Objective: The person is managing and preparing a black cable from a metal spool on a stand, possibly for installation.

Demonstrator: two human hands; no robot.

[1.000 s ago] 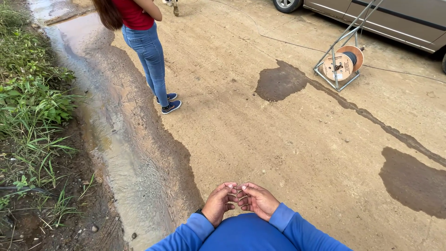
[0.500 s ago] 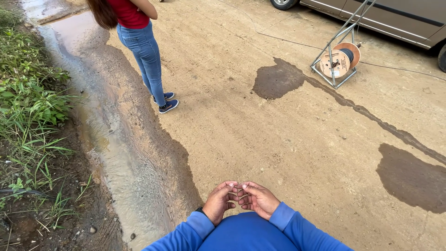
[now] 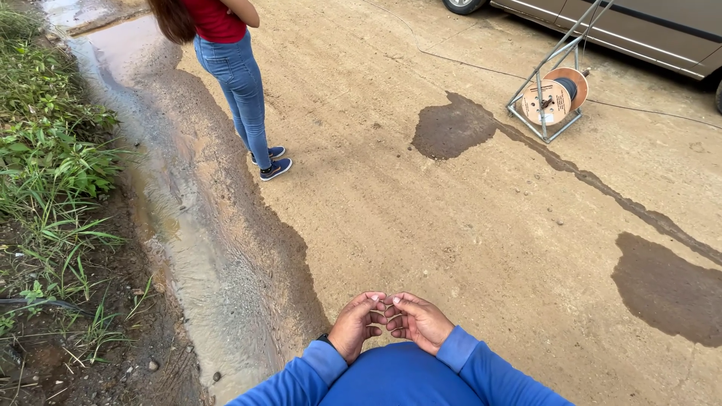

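My left hand (image 3: 357, 325) and my right hand (image 3: 420, 321) meet in front of my belly, low in the head view, fingertips touching each other. The fingers are curled inward. Whether anything small sits between them is hidden from me. Both arms wear blue sleeves, and a dark watch band shows on the left wrist. Below the hands lies bare brown dirt ground.
Another person (image 3: 237, 79) in jeans and a red top stands ahead at left beside a muddy water channel (image 3: 188, 248). Grass (image 3: 45, 150) lines the far left. A cable reel on a metal frame (image 3: 553, 94) stands ahead right, near a parked car (image 3: 639, 30). Dark wet patches (image 3: 669, 289) mark the ground.
The view has shifted slightly; the other person sits a little higher in the frame. My hands stay together in the same pose.
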